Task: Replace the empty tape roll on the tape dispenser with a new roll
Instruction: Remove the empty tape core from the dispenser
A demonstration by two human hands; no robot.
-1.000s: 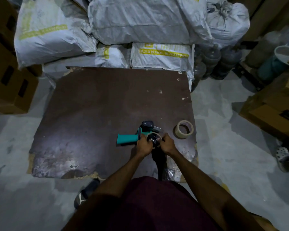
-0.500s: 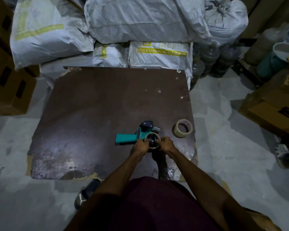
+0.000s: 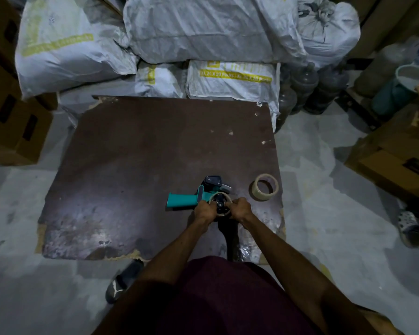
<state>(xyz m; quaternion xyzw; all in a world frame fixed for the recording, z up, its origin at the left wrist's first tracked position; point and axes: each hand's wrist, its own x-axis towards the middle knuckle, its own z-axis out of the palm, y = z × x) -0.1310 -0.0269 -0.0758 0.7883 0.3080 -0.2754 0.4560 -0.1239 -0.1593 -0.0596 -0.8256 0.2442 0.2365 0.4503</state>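
Both hands, left hand [image 3: 205,210] and right hand [image 3: 240,209], pinch the spent roll [image 3: 220,204] on the tape dispenser [image 3: 198,195], likely to free it.

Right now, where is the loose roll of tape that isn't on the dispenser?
In the head view the loose tape roll lies flat on the brown board near its right edge, right of the teal tape dispenser and just beyond the right hand.

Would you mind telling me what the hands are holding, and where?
Both hands, left and right, grip the tape roll on the dispenser by opposite rim edges.
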